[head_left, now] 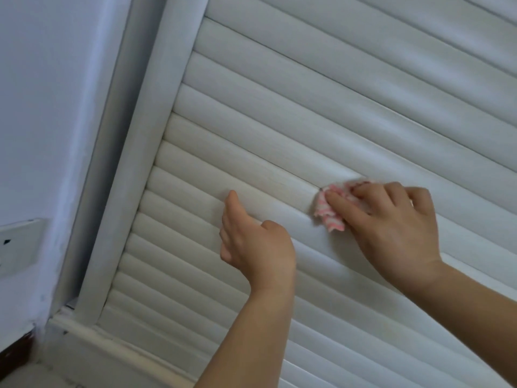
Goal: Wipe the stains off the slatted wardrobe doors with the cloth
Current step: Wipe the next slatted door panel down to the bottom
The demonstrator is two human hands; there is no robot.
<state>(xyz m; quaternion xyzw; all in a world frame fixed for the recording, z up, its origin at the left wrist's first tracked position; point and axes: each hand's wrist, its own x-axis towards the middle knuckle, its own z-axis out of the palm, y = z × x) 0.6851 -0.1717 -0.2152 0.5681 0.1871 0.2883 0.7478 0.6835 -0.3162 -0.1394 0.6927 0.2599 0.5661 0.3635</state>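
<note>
A pink-and-white striped cloth [333, 211], bunched small, sits pressed against a white slat of the wardrobe door [349, 113], about mid-height in the view. The right hand [391, 228] grasps it, fingers curled over the wad and fingertips pushing it into the groove between two slats. The left hand [253, 239] holds nothing; its straight fingers rest flat on the slats just to the left, apparently steadying the panel.

The risk lies in the cloth's size: little of it shows beyond the fingers, so bare fingertips may rub the surface instead, and the narrow grooves could keep their grime. Faint yellowish marks remain on the slats near the door frame [156, 113], between the left hand and the frame, and look unfinished. Hard pressure might flex a slat.

Beyond the frame stands a pale wall [42, 107] with a white socket plate [19, 245] low down; a skirting board [117, 348] runs beneath the door. Nothing blocks the cloth's path except the left hand itself.
</note>
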